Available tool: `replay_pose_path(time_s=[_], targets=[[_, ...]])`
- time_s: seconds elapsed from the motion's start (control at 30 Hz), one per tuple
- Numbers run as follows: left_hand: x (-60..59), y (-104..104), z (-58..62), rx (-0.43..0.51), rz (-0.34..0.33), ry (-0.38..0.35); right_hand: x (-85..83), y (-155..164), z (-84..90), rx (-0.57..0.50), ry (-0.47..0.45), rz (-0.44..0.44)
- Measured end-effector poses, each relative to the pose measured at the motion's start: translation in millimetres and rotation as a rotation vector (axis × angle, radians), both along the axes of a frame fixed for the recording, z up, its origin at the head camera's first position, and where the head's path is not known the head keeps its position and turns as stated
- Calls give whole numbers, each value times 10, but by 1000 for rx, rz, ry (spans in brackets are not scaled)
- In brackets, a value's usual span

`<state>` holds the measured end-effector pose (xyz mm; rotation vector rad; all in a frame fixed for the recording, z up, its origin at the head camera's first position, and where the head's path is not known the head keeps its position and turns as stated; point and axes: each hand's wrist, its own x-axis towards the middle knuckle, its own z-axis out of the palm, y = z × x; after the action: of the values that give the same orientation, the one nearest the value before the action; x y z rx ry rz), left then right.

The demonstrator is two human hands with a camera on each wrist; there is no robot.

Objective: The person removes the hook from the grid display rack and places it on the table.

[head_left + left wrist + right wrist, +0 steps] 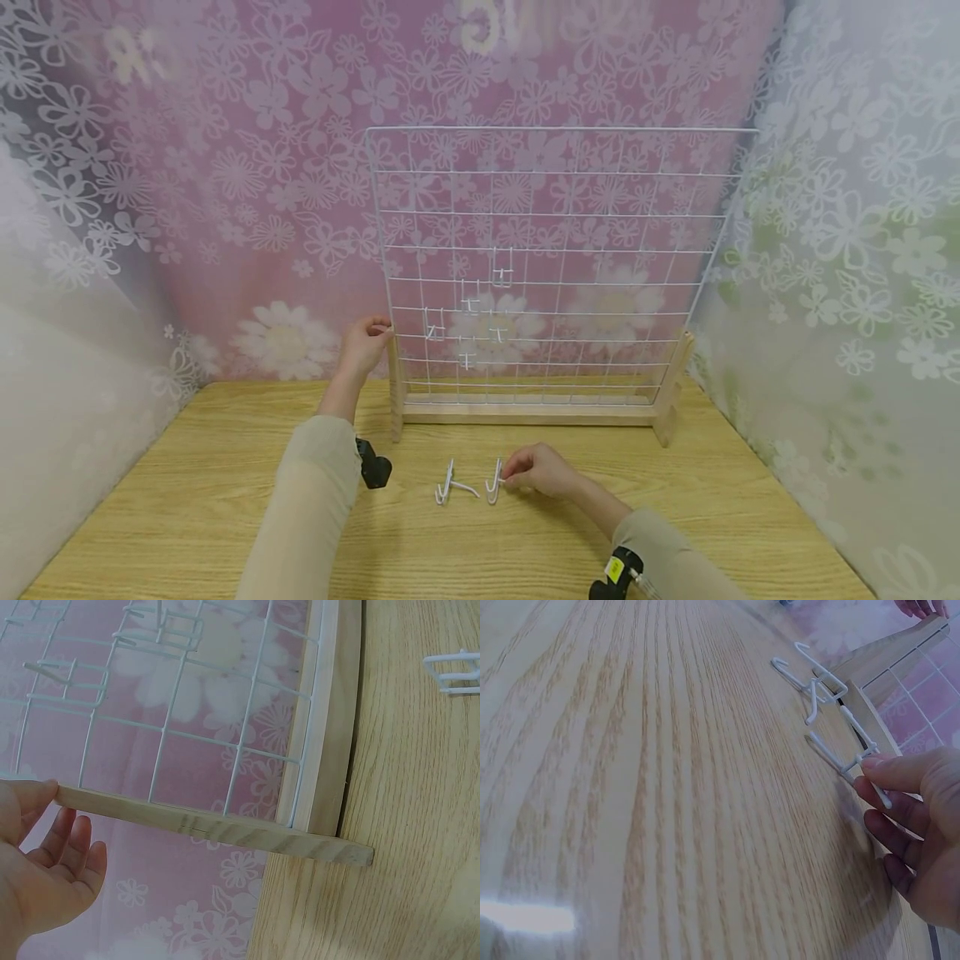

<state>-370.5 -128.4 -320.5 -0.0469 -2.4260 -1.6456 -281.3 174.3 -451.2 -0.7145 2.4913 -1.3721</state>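
Sleeve point(303, 500) at seven o'clock, the left hand point(363, 343) pinched a post point(217, 827), the right hand point(543, 472) a hook point(494, 485) (likely light, stiff, best held mid-prong).

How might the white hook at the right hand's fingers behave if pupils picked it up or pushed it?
The hook is probably stiff, since its wire shows crisp bends. It looks light for its size, being thin and open. Pushed, it would likely slide or tip rather than roll, as its arms stick out.

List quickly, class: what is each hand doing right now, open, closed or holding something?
Left hand: holding the left wooden upright at its top.
Right hand: holding a white wire hook, pinched in its fingertips.
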Motion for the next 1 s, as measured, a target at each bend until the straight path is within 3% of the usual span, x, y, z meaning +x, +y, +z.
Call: replay_pose_path(time_s=[0.47, 1.0], targets=[[19, 1, 9, 0, -1, 3, -21, -31, -43, 51, 31, -18], [22, -19, 8, -20, -6, -7, 10, -75, -44, 35, 15, -28]])
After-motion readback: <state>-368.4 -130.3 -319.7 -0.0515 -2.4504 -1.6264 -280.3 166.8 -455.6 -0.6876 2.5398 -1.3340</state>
